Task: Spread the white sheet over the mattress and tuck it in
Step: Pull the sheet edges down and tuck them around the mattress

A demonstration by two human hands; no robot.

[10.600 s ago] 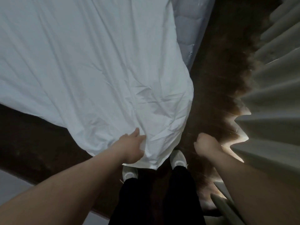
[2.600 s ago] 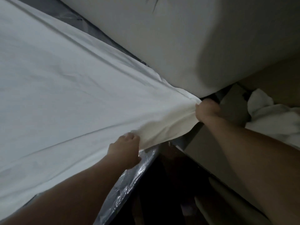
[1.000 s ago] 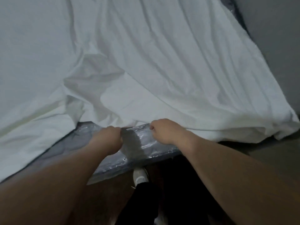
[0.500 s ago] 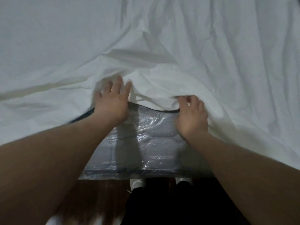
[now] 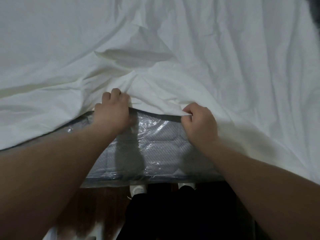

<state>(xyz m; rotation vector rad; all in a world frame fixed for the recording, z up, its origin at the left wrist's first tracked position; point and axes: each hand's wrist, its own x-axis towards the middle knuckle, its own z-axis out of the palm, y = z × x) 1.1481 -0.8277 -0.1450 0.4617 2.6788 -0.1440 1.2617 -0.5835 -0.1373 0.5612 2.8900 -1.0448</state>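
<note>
The white sheet (image 5: 173, 49) lies wrinkled over most of the mattress (image 5: 155, 149), whose grey quilted side, wrapped in clear plastic, shows bare in front of me. My left hand (image 5: 110, 113) grips a bunch of the sheet's edge at the mattress's top rim. A little to the right, my right hand (image 5: 199, 122) pinches the same edge between thumb and fingers. The sheet's edge between both hands is lifted off the rim, and it hangs lower down the side at far left and right.
Dark wooden floor (image 5: 97, 201) runs under the mattress edge. My legs in black trousers (image 5: 173, 213) and white shoes (image 5: 138, 188) stand right against the mattress side. A dark shape (image 5: 314, 13) sits at the top right corner.
Both hands have closed on the sheet's edge; half a second ago the left hand's fingers were spread. The bunched edge sits a little nearer the mattress rim.
</note>
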